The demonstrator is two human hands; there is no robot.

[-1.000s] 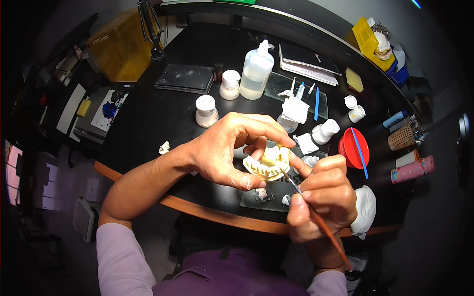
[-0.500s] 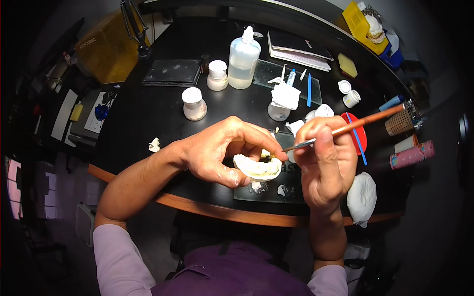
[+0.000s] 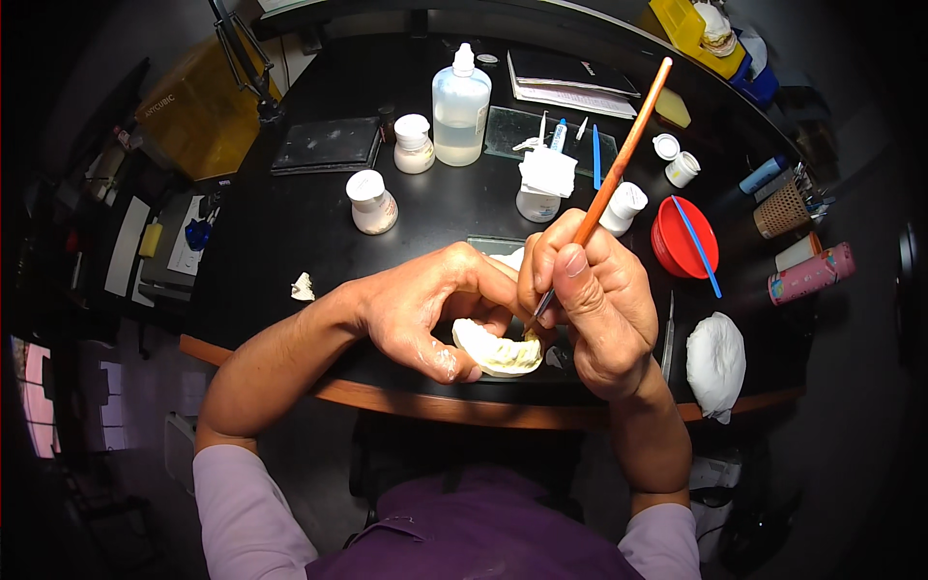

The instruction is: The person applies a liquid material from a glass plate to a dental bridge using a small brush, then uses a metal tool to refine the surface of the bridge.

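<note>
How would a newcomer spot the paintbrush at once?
Over the black desk, find the right hand beside the pale dental cast. It holds the paintbrush, tip angled down. A long orange-brown handle sets this tool apart from the blue stick across the red bowl.

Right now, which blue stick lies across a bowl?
The rightmost blue stick, across the red bowl; the other blue stick lies farther back, to the left.

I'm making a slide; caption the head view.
Left hand holds a dental cast; right hand holds a brown-handled brush, tip near the cast's right end.
</note>
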